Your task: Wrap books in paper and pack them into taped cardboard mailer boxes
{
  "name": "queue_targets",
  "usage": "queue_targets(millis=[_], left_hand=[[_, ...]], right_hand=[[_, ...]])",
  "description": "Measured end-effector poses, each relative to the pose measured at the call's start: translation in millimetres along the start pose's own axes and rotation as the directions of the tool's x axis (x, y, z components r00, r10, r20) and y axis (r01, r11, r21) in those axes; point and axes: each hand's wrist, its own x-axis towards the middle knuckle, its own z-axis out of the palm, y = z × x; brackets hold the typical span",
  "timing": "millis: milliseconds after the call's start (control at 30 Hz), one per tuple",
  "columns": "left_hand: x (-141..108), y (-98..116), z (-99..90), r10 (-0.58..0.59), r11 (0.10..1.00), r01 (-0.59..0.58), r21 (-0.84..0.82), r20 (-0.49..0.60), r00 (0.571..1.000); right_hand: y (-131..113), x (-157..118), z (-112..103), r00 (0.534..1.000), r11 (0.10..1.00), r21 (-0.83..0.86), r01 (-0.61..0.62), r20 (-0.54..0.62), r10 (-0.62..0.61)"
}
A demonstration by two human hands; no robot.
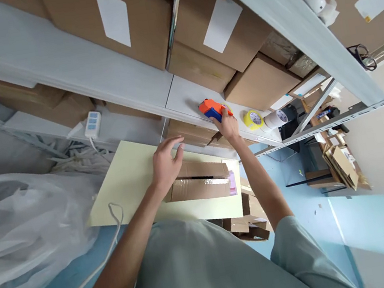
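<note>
My right hand [228,126] reaches to the shelf edge with its fingers around an orange and blue tape dispenser [211,107]. The dispenser is at the shelf surface; whether it rests there or is lifted, I cannot tell. My left hand [168,163] hovers at the left end of a cardboard box [199,188], thumb apart from the fingers and nothing in it. That box lies on a pale yellow board [127,174], with shiny tape along its top and a label at its right end.
Beside the dispenser stand a yellow tape roll [253,119] and a white roll [276,119]. Large cartons [113,24] line the shelf [123,84]. A metal upright [288,15] crosses at right. Left are a power strip [93,124], its cable and a plastic bag [33,229].
</note>
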Motion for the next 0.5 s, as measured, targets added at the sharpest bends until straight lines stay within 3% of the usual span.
queue_targets(millis=[133,267,367,500], left_hand=[[-11.8,-0.4,-24.8,-0.010,0.999,0.010,-0.049,-0.016,1.000],[-5.7,0.9,-49.2,0.031,0.998,-0.034,-0.062,-0.055,0.998],[2.9,1.3,-64.0,0.057,0.997,-0.061,-0.053,-0.071,0.996],[7.0,0.0,-82.3,0.047,0.999,-0.047,-0.002,-0.043,0.998]], right_hand=[[-27.8,-38.8,10.0,0.991,0.990,0.114,0.079,-0.118,-0.065],[-56.1,-78.7,21.7,0.967,0.965,0.174,0.195,-0.201,-0.159],[-70.0,-102.9,25.2,0.953,0.948,0.191,0.256,-0.214,-0.214],[-94.1,-124.7,27.4,0.964,0.939,0.239,0.245,-0.167,-0.209]])
